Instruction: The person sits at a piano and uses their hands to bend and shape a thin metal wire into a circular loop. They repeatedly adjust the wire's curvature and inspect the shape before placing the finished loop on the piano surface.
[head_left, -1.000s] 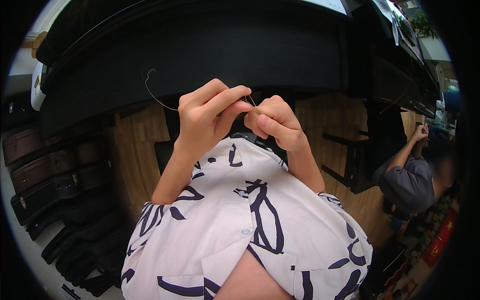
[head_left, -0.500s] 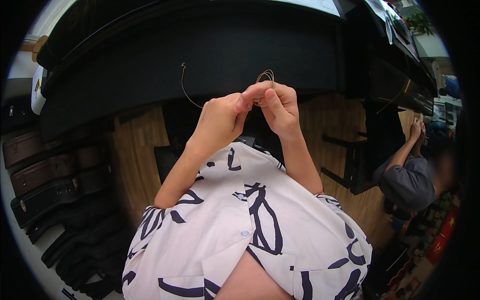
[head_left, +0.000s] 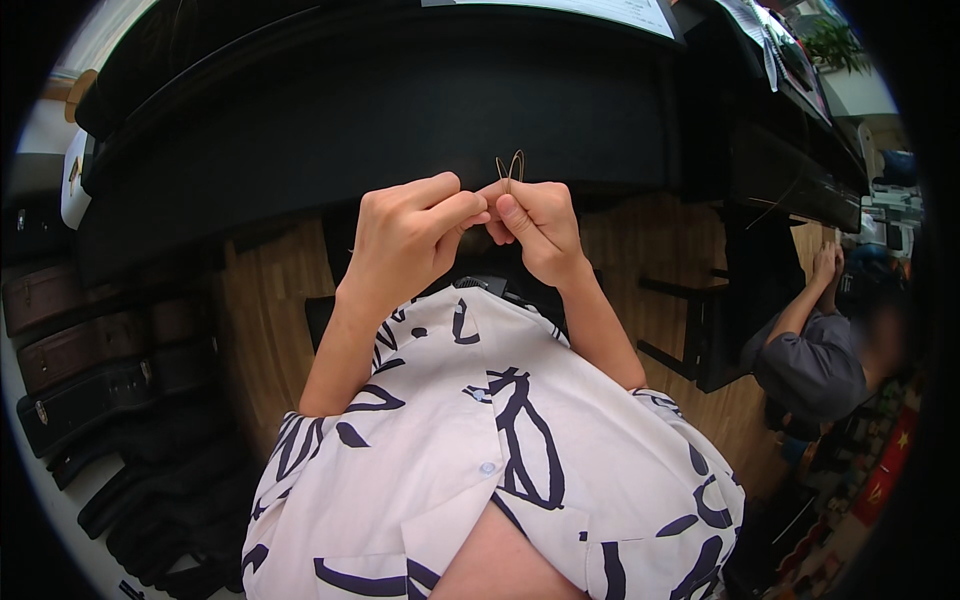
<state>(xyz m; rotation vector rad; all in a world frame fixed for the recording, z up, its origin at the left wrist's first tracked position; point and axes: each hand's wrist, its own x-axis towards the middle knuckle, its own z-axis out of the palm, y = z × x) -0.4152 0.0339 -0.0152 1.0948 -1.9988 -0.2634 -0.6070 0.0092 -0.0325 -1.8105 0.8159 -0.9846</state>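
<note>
A thin bronze-coloured wire string (head_left: 510, 172) is wound into small loops that stand up above my right hand (head_left: 541, 228). That hand is closed round the coil, its thumb pressed against the fingers. Close by on the left, my left hand (head_left: 405, 232) is bent in a pinch, its fingertips meeting the right hand's fingers. The bit of string between its fingertips is mostly hidden. Both hands are held up in front of my patterned white shirt (head_left: 480, 430), near the edge of a black table (head_left: 400, 110).
White paper (head_left: 560, 12) lies at the table's far edge. Dark instrument cases (head_left: 85, 350) line the floor at left. On the right sits another person in a grey top (head_left: 810, 365), hands (head_left: 826, 264) raised by a black stand (head_left: 695, 330). A plant (head_left: 835, 45) is far right.
The string's long free end, which stuck out left of my left hand, no longer shows. My left hand has shifted left and turned. My right hand has moved slightly left; its loops look narrower.
</note>
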